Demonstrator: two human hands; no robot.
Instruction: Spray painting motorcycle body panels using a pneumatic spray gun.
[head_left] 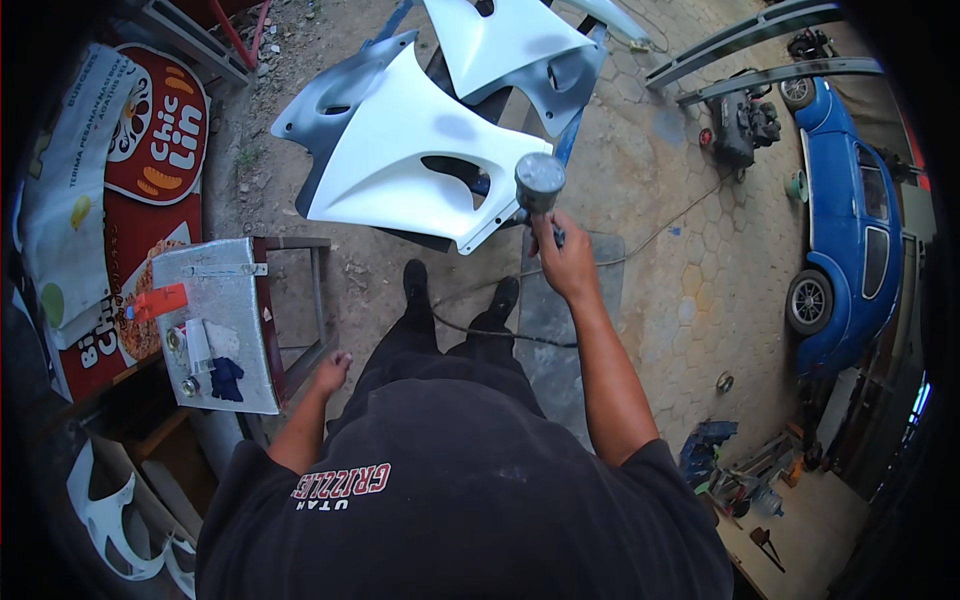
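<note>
My right hand [566, 258] is closed around the handle of a spray gun [540, 178] with a round grey cup on top. The gun is at the right edge of a white motorcycle fairing panel [385, 175], which has a slot-shaped opening and dark-shaded parts. A second white fairing panel [505, 50] lies just beyond it. Both rest on a stand with blue bars [570, 135]. My left hand [334, 372] hangs low beside my leg, its fingers curled in, with nothing visible in them.
A thin hose [500, 332] trails past my feet across the paving. At left stands a silver-topped table [225, 330] with a red item, cups and a dark cloth, beside a red sign [165, 130]. A blue car [850, 220] and an engine [740, 120] are at right.
</note>
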